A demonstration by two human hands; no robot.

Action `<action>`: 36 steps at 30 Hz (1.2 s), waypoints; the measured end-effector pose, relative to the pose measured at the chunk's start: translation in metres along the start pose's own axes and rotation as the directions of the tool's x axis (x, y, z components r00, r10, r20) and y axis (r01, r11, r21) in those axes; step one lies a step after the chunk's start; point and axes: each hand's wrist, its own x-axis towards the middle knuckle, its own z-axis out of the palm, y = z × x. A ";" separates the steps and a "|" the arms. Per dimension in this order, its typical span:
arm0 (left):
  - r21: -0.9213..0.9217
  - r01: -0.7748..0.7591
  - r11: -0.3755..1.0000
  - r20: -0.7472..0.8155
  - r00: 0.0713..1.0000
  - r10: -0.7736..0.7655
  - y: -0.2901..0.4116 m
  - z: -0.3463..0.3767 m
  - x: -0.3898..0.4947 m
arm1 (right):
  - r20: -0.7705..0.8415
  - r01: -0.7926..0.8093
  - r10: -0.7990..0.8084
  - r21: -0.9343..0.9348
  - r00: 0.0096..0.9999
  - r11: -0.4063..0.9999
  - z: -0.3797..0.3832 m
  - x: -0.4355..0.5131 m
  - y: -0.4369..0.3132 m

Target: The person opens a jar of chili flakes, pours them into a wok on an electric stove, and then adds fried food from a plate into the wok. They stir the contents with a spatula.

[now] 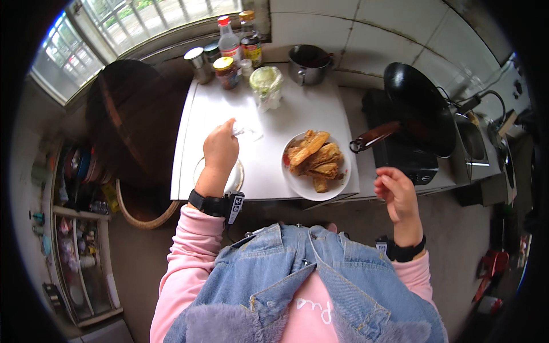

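My left hand (221, 145) is closed on a crumpled white tissue or cloth (241, 130) above the left part of the white tabletop (266, 171). Beneath my left wrist, partly hidden, lies a round white dish with a tan rim (237, 178). My right hand (394, 188) is raised just off the counter's front edge, fingers curled; whether anything is in them cannot be told. Between the two hands, a white plate (315, 196) near the front edge bears several golden-brown fried pieces of food (317, 156).
Bottles (229, 43) and jars (226, 75), a bag-lined cup (266, 83) and a metal pot (306, 68) stand along the back. At right, a black wok (422, 111) rests tilted on a black stove (403, 165), its handle towards the plate. A large dark round object (128, 120) stands left.
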 end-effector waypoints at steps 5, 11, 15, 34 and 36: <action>0.170 0.174 0.970 0.256 0.943 -0.214 -0.008 0.032 0.015 | -0.389 -0.037 0.069 0.089 0.918 0.995 -0.076 -0.054 0.042; 0.103 -0.172 0.980 0.426 0.898 0.113 -0.016 0.047 0.007 | -0.551 -0.099 0.172 0.159 0.817 0.982 -0.101 -0.091 0.070; 0.213 -0.198 0.957 0.600 0.799 0.032 -0.018 0.078 0.017 | -0.512 -0.131 0.181 0.133 0.840 0.982 -0.105 -0.088 0.074; -0.578 0.481 0.659 0.430 0.866 -0.256 0.042 -0.032 -0.061 | -0.467 -0.324 -0.300 -0.848 0.832 0.420 -0.220 0.003 0.127; -0.655 0.521 0.547 0.379 0.853 -0.359 0.055 -0.034 -0.074 | -0.424 -0.328 -0.278 -0.884 0.862 0.333 -0.250 0.023 0.120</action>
